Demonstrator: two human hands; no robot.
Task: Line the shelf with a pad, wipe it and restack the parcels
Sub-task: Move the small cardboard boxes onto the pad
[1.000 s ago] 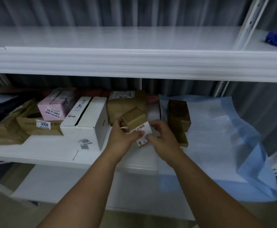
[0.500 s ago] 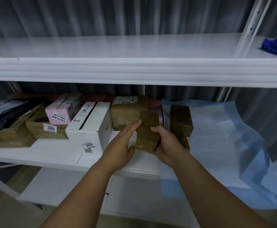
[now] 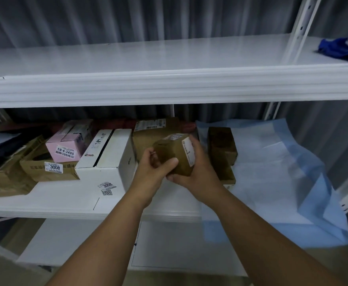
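Both hands, the left hand (image 3: 155,168) and right hand (image 3: 191,172), are gripping the small brown parcel (image 3: 174,153) above the shelf edge, and should be steering it rightward onto the blue pad (image 3: 272,172), label facing out.

Both bare forearms reach forward and converge. The left hand (image 3: 154,167) curls its fingers and thumb round a small brown cardboard parcel (image 3: 174,153) from the left; the right hand (image 3: 198,172) cups it from beneath and the right.
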